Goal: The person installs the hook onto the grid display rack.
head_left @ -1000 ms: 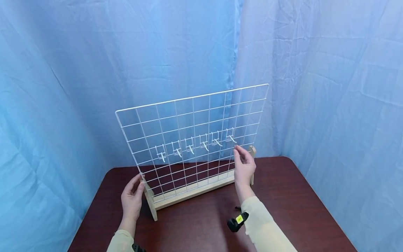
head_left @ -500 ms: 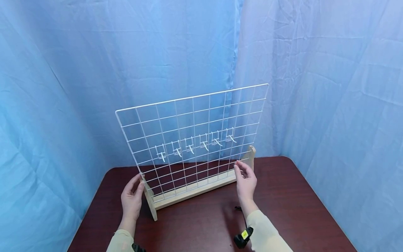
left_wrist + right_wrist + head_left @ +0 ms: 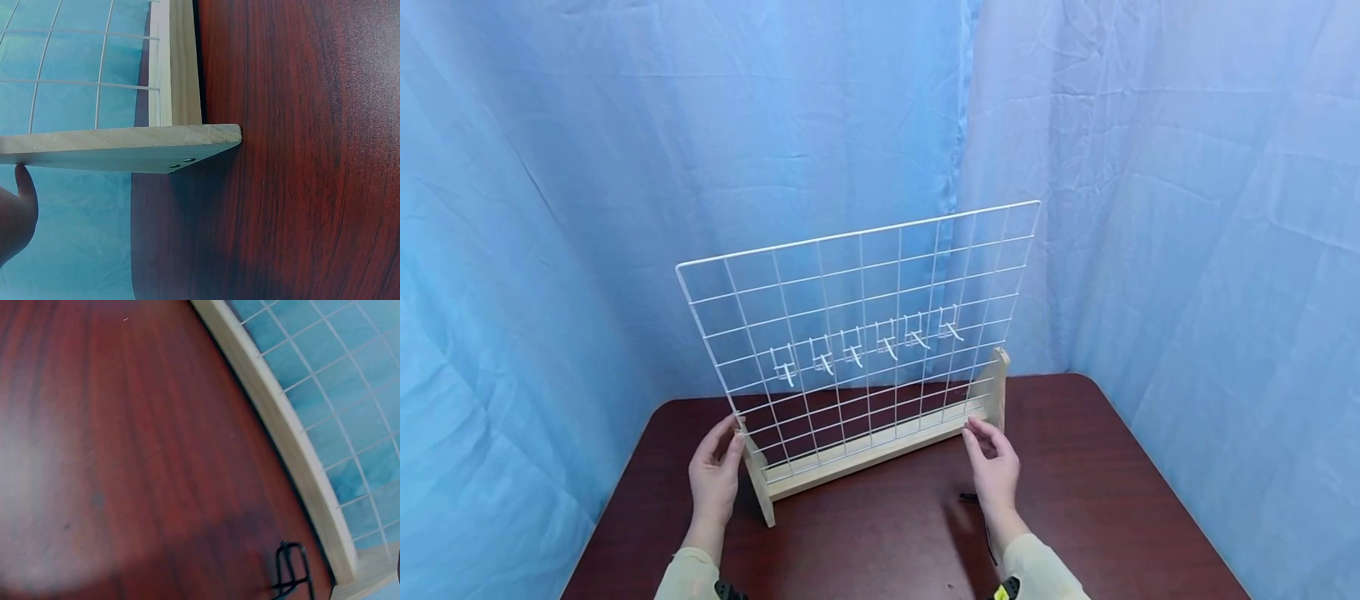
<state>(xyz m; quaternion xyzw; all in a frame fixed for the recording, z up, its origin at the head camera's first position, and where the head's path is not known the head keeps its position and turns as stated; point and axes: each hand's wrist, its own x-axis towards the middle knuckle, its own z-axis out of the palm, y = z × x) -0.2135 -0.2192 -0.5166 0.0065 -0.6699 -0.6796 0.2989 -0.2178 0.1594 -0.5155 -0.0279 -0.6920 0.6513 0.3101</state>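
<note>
A white wire grid display stand (image 3: 865, 310) with wooden end panels stands tilted back on the table. Several white hooks (image 3: 887, 345) hang in a row across its mesh. My left hand (image 3: 715, 472) grips the left end panel (image 3: 757, 483); in the left wrist view the thumb (image 3: 26, 187) meets that panel (image 3: 119, 147). At the base's right end, my right hand (image 3: 997, 465) has thumb and forefinger bent towards each other, nothing visible between them. Below it on the table lies a black wire piece (image 3: 968, 497), looped in the right wrist view.
The dark red-brown table (image 3: 865, 550) has rounded far corners. Blue curtains (image 3: 850, 108) close off the back and both sides. The stand's wooden base bar (image 3: 865, 460) runs slantwise, its right end farther off.
My right hand has come down from beside the rightmost white hook to the base's right end. The left hand and the stand have kept their places.
</note>
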